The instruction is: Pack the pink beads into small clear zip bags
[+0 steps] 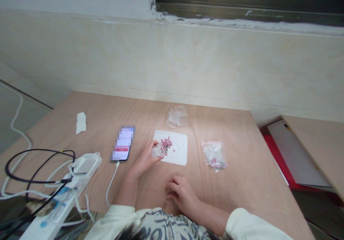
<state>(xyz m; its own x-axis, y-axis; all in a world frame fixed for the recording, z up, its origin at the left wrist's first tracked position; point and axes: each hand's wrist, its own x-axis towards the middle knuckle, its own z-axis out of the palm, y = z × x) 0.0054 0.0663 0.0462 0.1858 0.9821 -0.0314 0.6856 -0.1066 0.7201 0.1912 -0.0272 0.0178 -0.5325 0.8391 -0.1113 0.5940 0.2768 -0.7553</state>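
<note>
My left hand (145, 159) is at the left edge of a white paper sheet (179, 153), its thumb and fingers closed on a small clear plastic bag (157, 151). Right beside that bag, a cluster of pink beads (166, 144) lies on the sheet, with a few strays to the right. My right hand (183, 194) is nearer to my body, over the table's front edge. Its fingers curl inward; small pale specks show by the fingertips, too small to name.
Behind the sheet lie several clear bags (177, 116). A zip bag with pink beads (214, 156) rests to the right. On the left are a charging phone (123, 144), a scrap of white paper (81, 122) and a power strip (84, 164) with tangled cables. A wall borders the table's back.
</note>
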